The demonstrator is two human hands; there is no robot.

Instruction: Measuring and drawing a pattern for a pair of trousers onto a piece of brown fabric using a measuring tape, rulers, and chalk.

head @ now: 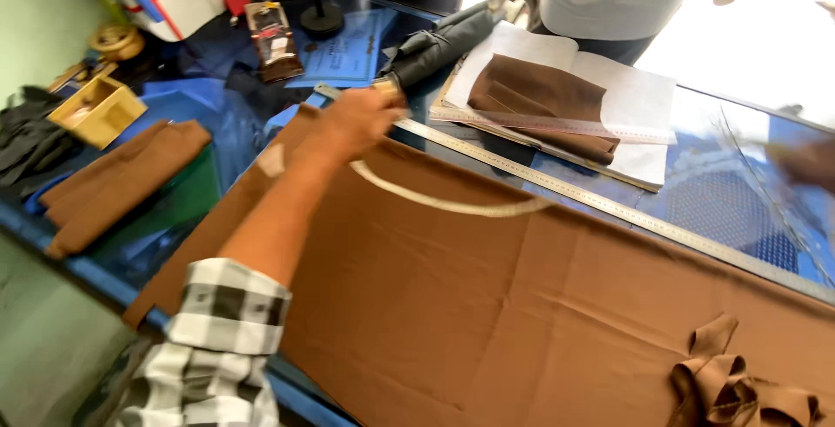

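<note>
left hand (361, 123): far left, curled on a thin curved ruler (452, 203) | right hand (804, 162): blurry, grip unclear | soft brown cloth (522, 305) | shiny blue tabletop (739, 201)

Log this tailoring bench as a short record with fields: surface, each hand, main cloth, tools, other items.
surface: blue glass-topped table
left hand: stretched out over the far edge of the cloth, at one end of a curved white ruler; grip blurred
right hand: blurred at the right edge, grip unclear
main cloth: large brown fabric sheet, spread flat
tools: long straight metal ruler along the cloth's far edge
other items: folded brown cloth at left; yellow wooden box; dark folded umbrella
</note>
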